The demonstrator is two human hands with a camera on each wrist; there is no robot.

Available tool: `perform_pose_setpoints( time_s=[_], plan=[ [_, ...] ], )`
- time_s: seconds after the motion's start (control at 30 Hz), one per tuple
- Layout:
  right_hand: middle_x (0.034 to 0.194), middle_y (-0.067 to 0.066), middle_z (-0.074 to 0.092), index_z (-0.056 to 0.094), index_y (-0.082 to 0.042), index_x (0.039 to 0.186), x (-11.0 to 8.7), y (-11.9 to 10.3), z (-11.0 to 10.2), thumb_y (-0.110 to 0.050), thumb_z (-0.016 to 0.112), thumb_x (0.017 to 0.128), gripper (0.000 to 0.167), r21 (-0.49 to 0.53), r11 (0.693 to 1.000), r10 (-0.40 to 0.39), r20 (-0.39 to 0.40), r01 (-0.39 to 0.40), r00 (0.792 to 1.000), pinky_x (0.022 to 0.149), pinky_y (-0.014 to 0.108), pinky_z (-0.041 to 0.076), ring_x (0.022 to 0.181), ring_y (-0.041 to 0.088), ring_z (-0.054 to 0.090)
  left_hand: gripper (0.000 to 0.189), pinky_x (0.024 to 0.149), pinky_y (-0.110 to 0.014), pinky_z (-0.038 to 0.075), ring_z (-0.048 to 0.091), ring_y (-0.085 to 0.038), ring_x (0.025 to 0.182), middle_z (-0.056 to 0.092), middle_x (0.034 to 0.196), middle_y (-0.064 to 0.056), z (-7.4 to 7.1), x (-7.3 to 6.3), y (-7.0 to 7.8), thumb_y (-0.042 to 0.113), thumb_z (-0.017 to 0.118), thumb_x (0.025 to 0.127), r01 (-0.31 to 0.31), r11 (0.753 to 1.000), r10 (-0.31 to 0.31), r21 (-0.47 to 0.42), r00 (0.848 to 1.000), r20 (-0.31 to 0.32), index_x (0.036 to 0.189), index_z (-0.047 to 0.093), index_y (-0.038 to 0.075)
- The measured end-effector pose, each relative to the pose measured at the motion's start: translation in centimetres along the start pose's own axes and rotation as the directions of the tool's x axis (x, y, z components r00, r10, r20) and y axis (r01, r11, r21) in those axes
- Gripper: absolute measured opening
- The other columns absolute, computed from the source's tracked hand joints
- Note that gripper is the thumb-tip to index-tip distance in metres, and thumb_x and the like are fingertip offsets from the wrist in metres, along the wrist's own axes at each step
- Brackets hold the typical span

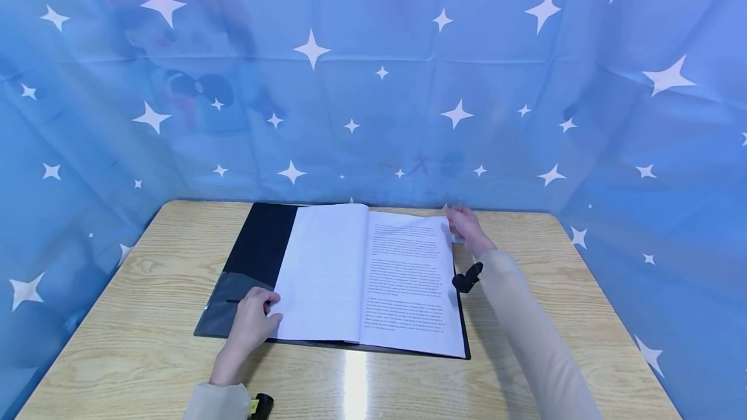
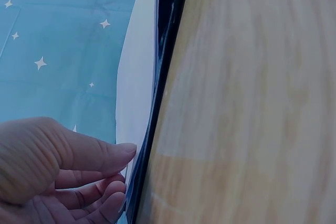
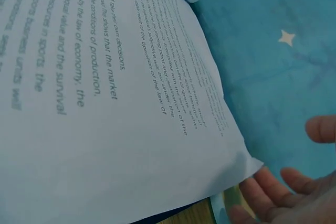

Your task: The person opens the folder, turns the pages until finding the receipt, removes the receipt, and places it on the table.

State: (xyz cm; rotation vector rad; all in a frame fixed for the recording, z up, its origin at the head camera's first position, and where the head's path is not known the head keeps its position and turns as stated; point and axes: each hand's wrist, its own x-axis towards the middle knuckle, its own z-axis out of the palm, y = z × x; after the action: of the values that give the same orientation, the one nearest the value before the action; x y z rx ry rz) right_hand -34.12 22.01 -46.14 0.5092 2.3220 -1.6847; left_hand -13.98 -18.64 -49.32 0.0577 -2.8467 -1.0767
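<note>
A black folder (image 1: 274, 225) lies open on the table, with white sheets spread to both sides. The left-hand page (image 1: 323, 264) looks blank; the right-hand page (image 1: 403, 277) carries printed text. At the lower outer edge of the left-hand page, my left hand (image 1: 252, 319) pinches the paper, thumb on top and fingers curled beneath in the left wrist view. My right hand (image 1: 465, 227) is at the top outer corner of the printed page. In the right wrist view its fingers (image 3: 262, 190) touch the slightly lifted corner (image 3: 254, 163) from below, thumb held apart.
The wooden table (image 1: 134, 303) extends around the folder. Behind it and at both sides hangs a blue curtain (image 1: 350, 83) with white stars. A pale blue strip (image 3: 218, 211) shows beneath the page near my right hand. Wrist cameras (image 1: 468, 277) sit on both forearms.
</note>
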Motion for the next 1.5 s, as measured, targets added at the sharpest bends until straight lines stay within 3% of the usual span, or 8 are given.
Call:
perform_pose_setpoints(
  time_s=[0.2,0.33,0.43,0.57,0.8,1.1,1.3,1.5],
  plan=[
    [0.146,0.017,0.031,0.017,-0.006,0.148,-0.2,0.1,-0.2,-0.039,0.043,0.097,0.066,-0.003,1.000,-0.005,-0.001,0.005,1.000,0.098,0.045,0.033,0.128,0.034,0.034,0.024,0.063,-0.033,0.040,0.047,-0.020,0.071,0.050,0.082,-0.010,0.1,0.0,-0.1,-0.007,0.071,0.070,-0.008,1.000,0.008,0.004,1.000,-0.008,0.094,0.066,-0.008],
    [0.141,0.017,0.036,0.026,-0.007,0.145,0.3,0.8,-0.3,-0.041,0.043,0.096,0.062,0.006,0.999,-0.043,-0.014,0.044,0.999,0.087,0.040,0.040,0.124,0.032,0.039,0.025,0.062,-0.033,0.041,0.047,-0.020,0.071,0.050,0.081,-0.010,0.1,0.0,-0.1,-0.007,0.071,0.070,-0.013,1.000,0.013,0.007,1.000,-0.013,0.094,0.066,-0.008],
    [0.137,0.015,0.041,0.034,-0.008,0.140,0.0,0.9,-0.1,-0.040,0.047,0.096,0.056,0.014,0.998,-0.058,-0.049,0.058,0.997,0.088,0.042,0.040,0.121,0.031,0.042,0.025,0.062,-0.033,0.041,0.047,-0.020,0.071,0.051,0.082,-0.010,0.2,0.0,-0.1,-0.006,0.071,0.070,-0.014,1.000,0.015,0.007,1.000,-0.013,0.094,0.066,-0.008],
    [0.139,0.016,0.039,0.035,-0.005,0.140,-0.7,0.5,0.1,-0.030,0.046,0.097,0.050,0.050,0.996,-0.075,-0.082,0.079,0.994,0.099,0.049,0.033,0.123,0.033,0.041,0.025,0.062,-0.033,0.041,0.047,-0.020,0.071,0.051,0.083,-0.010,0.2,0.0,-0.2,-0.007,0.071,0.071,-0.014,1.000,0.014,0.005,1.000,-0.009,0.095,0.066,-0.008],
    [0.135,0.016,0.042,0.039,-0.004,0.137,-1.2,0.2,-0.2,-0.022,0.048,0.096,0.046,0.095,0.992,-0.078,-0.081,0.085,0.994,0.093,0.038,0.040,0.110,0.027,0.046,0.024,0.063,-0.033,0.041,0.047,-0.020,0.072,0.051,0.083,-0.011,0.1,0.0,-0.2,-0.006,0.071,0.071,-0.006,1.000,0.006,-0.001,1.000,-0.006,0.095,0.066,-0.008],
    [0.108,0.007,0.053,0.043,0.001,0.135,-2.4,-0.2,-0.7,-0.012,0.051,0.092,0.045,0.117,0.987,-0.113,-0.005,0.113,0.994,0.073,0.026,0.046,0.078,0.010,0.054,0.025,0.063,-0.033,0.040,0.047,-0.021,0.072,0.051,0.084,-0.011,0.1,0.0,-0.2,-0.006,0.071,0.071,-0.003,1.000,0.003,0.003,1.000,-0.006,0.095,0.066,-0.008],
    [0.100,0.001,0.055,0.042,0.002,0.135,-3.6,-0.1,-0.9,-0.012,0.051,0.093,0.045,0.124,0.984,-0.140,0.065,0.131,0.988,0.077,0.032,0.043,0.075,0.009,0.053,0.024,0.063,-0.033,0.040,0.047,-0.020,0.072,0.051,0.084,-0.011,0.1,0.0,-0.2,-0.006,0.071,0.071,-0.001,1.000,0.001,0.005,1.000,-0.004,0.095,0.066,-0.008],
    [0.094,-0.001,0.055,0.043,0.005,0.129,-4.6,0.2,-1.0,-0.013,0.051,0.094,0.040,0.141,0.979,-0.167,0.112,0.151,0.980,0.071,0.026,0.045,0.073,0.008,0.053,0.024,0.063,-0.033,0.041,0.047,-0.021,0.072,0.051,0.084,-0.011,0.1,0.0,-0.1,-0.006,0.071,0.072,-0.003,1.000,0.003,0.007,1.000,-0.001,0.095,0.066,-0.008]
  ],
)
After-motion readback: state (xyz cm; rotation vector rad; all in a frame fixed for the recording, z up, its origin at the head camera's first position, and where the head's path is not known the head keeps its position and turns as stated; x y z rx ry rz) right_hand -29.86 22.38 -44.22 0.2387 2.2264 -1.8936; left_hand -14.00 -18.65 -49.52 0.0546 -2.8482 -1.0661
